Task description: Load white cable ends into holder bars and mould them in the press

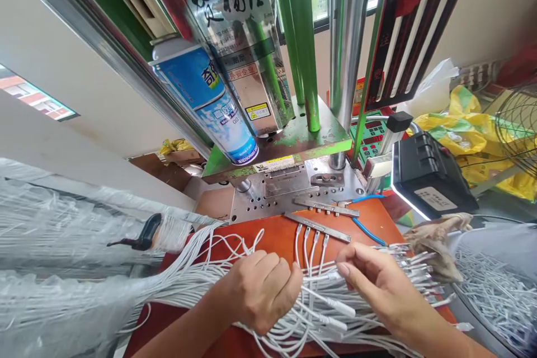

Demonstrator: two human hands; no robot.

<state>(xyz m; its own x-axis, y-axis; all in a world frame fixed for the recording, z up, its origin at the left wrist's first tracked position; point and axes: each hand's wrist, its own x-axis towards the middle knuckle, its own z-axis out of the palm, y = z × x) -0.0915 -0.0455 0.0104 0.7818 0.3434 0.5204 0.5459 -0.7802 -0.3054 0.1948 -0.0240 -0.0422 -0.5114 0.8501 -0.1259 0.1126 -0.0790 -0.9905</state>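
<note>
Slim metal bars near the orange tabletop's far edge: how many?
2: the near bar, with white cables attached, and the far bar, just beyond it. Cables could hide more.

Cable bundle [197,282]: on the table [262,225], below my left hand [268,292] and right hand [380,285].
Near strip [316,227]: before me, beyond the gap between my hands.
Far strip [327,207]: just behind the near strip.
Spray can [210,103]: on the press plate [329,137], beyond my left hand.
Lamp [432,176]: beyond my right hand, to its right.

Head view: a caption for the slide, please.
Left hand and right hand over white cables, before a green machine.
</note>
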